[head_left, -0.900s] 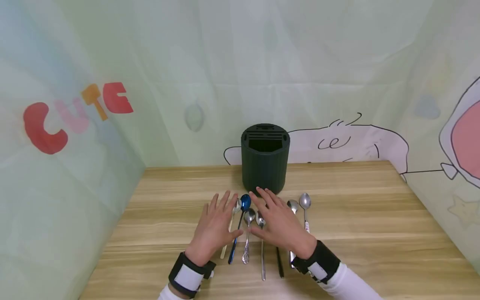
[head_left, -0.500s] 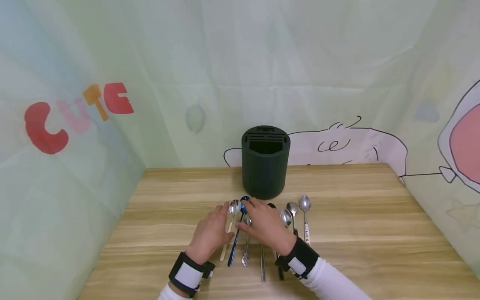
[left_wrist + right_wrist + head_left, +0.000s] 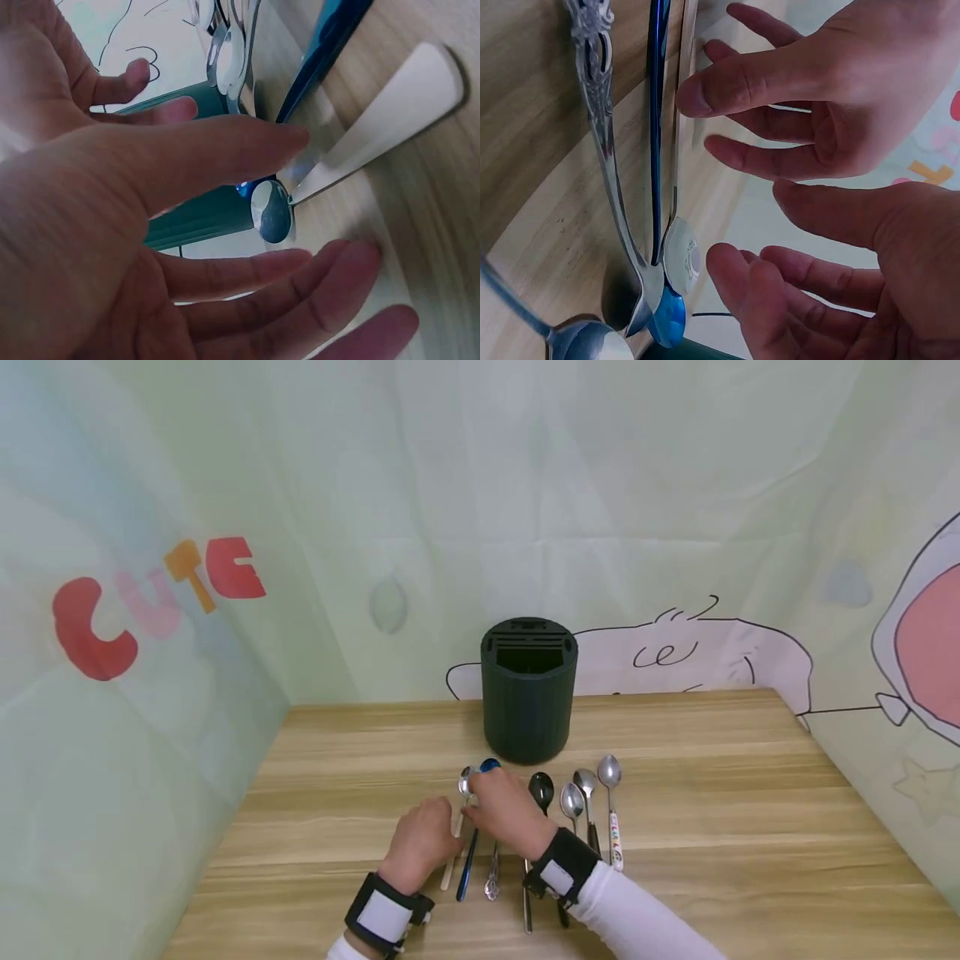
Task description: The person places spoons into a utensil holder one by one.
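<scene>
My left hand (image 3: 422,845) is just left of a cream-handled spoon (image 3: 447,873). In the left wrist view the thumb and bent fingers stand apart on either side of this spoon (image 3: 379,120), with nothing between them. Over the upper part of the row is my right hand (image 3: 512,810), its fingers loosely bent beside the cream-handled spoon's bowl (image 3: 682,255) and holding nothing. Beneath it lie a blue spoon (image 3: 467,867) and a silver spoon with an ornate handle (image 3: 492,885), both partly covered in the head view.
Further right lie a black spoon (image 3: 541,788), a silver spoon (image 3: 572,799), a dark-handled spoon (image 3: 592,835) and a spoon with a patterned handle (image 3: 615,839). A dark green utensil holder (image 3: 528,718) stands behind them on the wooden table (image 3: 360,735), before a printed curtain (image 3: 360,527).
My right hand has moved left, uncovering the spoons on the right, and its fingers have drawn in. The left hand's spread fingers have bent and pulled back slightly toward me.
</scene>
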Tool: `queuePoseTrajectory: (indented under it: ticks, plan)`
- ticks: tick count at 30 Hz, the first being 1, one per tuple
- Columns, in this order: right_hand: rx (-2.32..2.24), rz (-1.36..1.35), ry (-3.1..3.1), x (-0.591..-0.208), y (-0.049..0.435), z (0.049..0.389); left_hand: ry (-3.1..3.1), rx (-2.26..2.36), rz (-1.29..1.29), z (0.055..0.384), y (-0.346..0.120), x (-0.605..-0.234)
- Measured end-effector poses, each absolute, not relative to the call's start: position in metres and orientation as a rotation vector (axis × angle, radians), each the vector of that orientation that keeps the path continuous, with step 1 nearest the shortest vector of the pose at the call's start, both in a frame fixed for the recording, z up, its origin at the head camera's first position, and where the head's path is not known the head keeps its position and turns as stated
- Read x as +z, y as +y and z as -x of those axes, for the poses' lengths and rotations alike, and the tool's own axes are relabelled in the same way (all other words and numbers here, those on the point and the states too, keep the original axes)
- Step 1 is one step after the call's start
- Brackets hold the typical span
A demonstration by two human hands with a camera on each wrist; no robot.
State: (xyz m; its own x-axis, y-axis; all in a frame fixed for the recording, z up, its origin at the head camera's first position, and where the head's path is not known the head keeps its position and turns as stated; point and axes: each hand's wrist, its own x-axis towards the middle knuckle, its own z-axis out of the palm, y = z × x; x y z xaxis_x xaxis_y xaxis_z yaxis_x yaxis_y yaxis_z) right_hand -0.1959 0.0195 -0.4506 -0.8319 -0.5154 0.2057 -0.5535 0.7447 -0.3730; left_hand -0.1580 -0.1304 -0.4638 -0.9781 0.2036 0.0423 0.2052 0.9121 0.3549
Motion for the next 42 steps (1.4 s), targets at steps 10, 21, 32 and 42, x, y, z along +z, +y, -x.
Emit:
queuePoseTrajectory:
  ticks: [10, 21, 32, 42]
  plan:
    - [0.663, -0.763, -3.007, -0.459, 0.003, 0.204, -3.038, -0.555, 0.331, 0.158, -0.130, -0.468]
    - [0.659, -0.703, -3.064, -0.472, -0.007, 0.206, -3.122, -0.710, 0.339, 0.163, -0.130, -0.470]
    - [0.649, -0.602, -3.096, -0.479, -0.011, 0.209, -3.080, -0.755, 0.354, 0.165, -0.133, -0.472]
    - [0.702, -0.568, -3.106, -0.481, -0.013, 0.207, -3.078, -0.767, 0.284, 0.162, -0.133, -0.471]
